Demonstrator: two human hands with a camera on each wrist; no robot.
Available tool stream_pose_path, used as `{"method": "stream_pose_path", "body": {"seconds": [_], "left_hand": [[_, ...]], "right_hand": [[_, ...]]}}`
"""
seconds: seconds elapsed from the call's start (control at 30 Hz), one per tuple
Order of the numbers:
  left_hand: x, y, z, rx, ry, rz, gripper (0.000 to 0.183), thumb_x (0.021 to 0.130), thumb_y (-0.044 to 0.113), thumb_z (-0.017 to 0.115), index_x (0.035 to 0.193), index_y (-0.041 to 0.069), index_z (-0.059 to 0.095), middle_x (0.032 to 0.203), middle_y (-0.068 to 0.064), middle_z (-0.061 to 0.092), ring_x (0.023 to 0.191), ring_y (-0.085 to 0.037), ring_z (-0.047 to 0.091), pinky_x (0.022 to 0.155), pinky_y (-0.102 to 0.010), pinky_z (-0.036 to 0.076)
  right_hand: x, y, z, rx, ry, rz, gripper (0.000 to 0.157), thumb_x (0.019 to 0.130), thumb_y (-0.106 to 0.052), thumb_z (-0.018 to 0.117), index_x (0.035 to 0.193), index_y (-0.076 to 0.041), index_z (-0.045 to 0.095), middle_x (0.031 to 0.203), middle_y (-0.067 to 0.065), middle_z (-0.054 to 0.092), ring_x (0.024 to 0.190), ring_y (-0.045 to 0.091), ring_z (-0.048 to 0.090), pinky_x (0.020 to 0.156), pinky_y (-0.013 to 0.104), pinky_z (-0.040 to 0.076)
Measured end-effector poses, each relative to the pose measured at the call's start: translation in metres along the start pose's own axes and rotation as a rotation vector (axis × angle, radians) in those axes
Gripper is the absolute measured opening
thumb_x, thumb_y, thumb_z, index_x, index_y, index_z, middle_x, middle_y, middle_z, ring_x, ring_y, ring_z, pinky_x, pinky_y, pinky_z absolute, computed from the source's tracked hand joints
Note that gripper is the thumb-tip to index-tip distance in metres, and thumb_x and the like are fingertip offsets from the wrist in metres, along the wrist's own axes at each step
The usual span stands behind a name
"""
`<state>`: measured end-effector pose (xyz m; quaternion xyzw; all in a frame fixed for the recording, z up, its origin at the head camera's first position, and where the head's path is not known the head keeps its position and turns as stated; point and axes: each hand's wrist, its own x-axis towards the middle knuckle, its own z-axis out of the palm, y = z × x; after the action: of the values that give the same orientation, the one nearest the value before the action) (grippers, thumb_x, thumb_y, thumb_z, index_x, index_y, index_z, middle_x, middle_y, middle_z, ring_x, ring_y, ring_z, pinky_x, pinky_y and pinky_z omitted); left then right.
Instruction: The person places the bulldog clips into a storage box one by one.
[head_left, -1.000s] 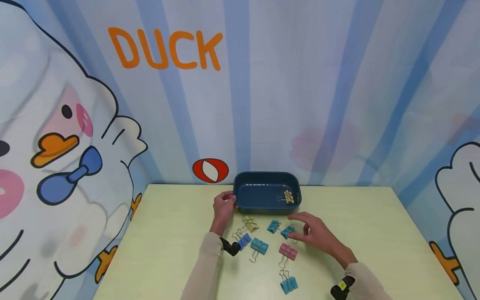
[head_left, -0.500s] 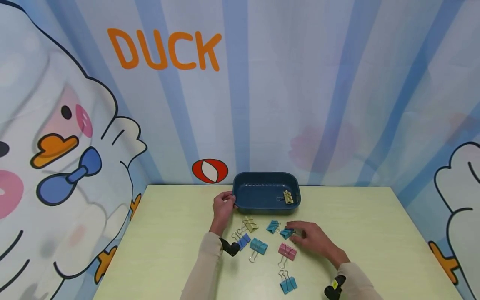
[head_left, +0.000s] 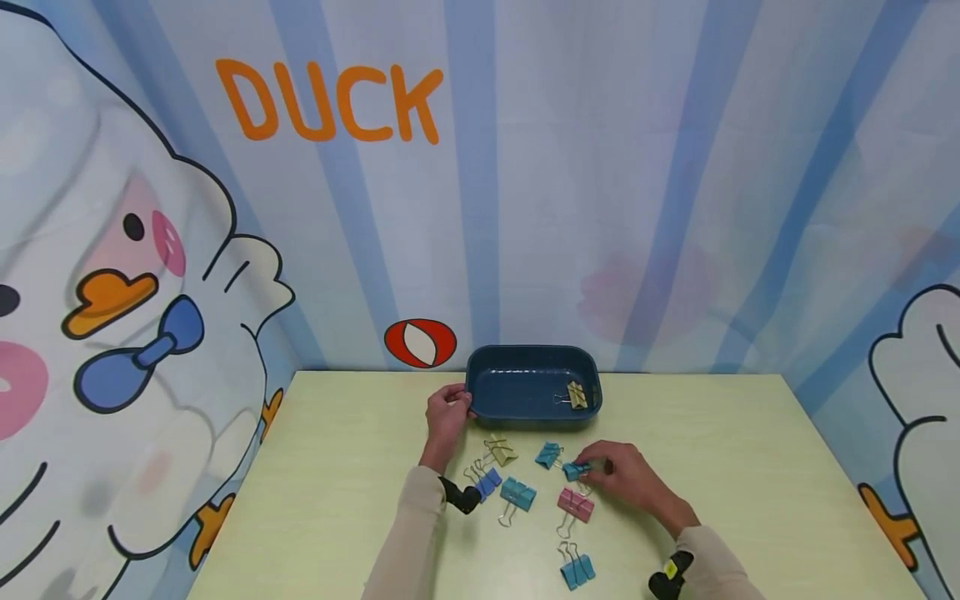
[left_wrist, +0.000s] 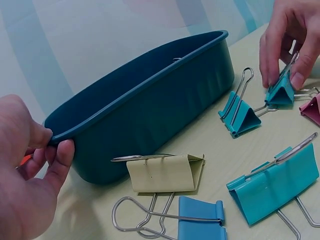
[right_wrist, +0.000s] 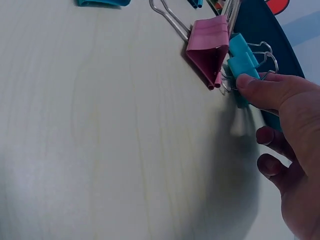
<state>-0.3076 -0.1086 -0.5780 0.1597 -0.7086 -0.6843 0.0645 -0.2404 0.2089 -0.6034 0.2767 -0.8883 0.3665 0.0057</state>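
My left hand (head_left: 447, 419) pinches the left end of the dark blue tray (head_left: 536, 419) between thumb and fingers, at its rim in the left wrist view. A gold binder clip (head_left: 577, 394) lies inside the tray, at the right. In front of the tray, my right hand (head_left: 630, 477) pinches a teal binder clip (left_wrist: 281, 94) between thumb and fingertips, low over the table. Another teal clip (left_wrist: 241, 115) stands just left of it. A pink binder clip (right_wrist: 209, 45) lies close by, nearer to me.
A pale yellow clip (left_wrist: 165, 172), a blue clip (left_wrist: 200, 220) and a larger teal clip (left_wrist: 275, 182) lie near the left wrist. One more teal clip (head_left: 577, 572) lies closest to me. Behind the table (head_left: 337, 467) hangs a printed duck curtain (head_left: 540, 208).
My right hand has closed its fingers on the teal binder clip and turned it slightly. The left hand stays on the tray, which has not moved.
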Motion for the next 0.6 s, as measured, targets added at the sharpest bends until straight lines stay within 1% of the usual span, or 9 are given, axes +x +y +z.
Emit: {"method": "stream_pose_path", "body": {"seconds": [0.13, 0.37, 0.47, 0.6], "left_hand": [[0.000, -0.002, 0.000, -0.003, -0.002, 0.001, 0.023, 0.099, 0.000, 0.063, 0.119, -0.009, 0.068, 0.096, -0.013, 0.065, 0.067, -0.015, 0.061, 0.070, -0.033, 0.062], [0.001, -0.002, 0.000, -0.006, -0.004, 0.008, 0.022, 0.099, 0.000, 0.064, 0.119, -0.009, 0.068, 0.096, -0.013, 0.065, 0.066, -0.014, 0.061, 0.069, -0.033, 0.062], [0.000, -0.002, 0.000, -0.008, -0.003, 0.002, 0.022, 0.099, 0.000, 0.064, 0.119, -0.009, 0.068, 0.097, -0.013, 0.065, 0.066, -0.014, 0.061, 0.069, -0.033, 0.062], [-0.001, -0.001, 0.000, -0.002, -0.001, -0.013, 0.022, 0.099, 0.001, 0.064, 0.120, -0.006, 0.068, 0.099, -0.014, 0.066, 0.068, -0.014, 0.061, 0.073, -0.034, 0.062]], "right_hand": [[0.002, -0.006, -0.006, -0.004, 0.002, 0.003, 0.019, 0.089, -0.009, 0.082, 0.107, -0.013, 0.080, 0.105, -0.001, 0.075, 0.086, 0.015, 0.063, 0.070, 0.025, 0.052], [0.012, -0.019, -0.026, -0.028, 0.008, -0.022, 0.019, 0.090, -0.012, 0.081, 0.109, -0.015, 0.080, 0.104, -0.004, 0.074, 0.083, 0.007, 0.059, 0.067, 0.024, 0.053], [0.019, -0.024, -0.035, -0.042, 0.019, -0.044, 0.019, 0.090, -0.012, 0.081, 0.109, -0.015, 0.080, 0.104, -0.004, 0.074, 0.083, 0.007, 0.058, 0.066, 0.024, 0.053], [0.032, -0.030, -0.046, -0.057, 0.048, -0.094, 0.019, 0.091, -0.011, 0.081, 0.109, -0.013, 0.080, 0.105, -0.001, 0.074, 0.082, 0.008, 0.060, 0.064, 0.025, 0.053]]}}
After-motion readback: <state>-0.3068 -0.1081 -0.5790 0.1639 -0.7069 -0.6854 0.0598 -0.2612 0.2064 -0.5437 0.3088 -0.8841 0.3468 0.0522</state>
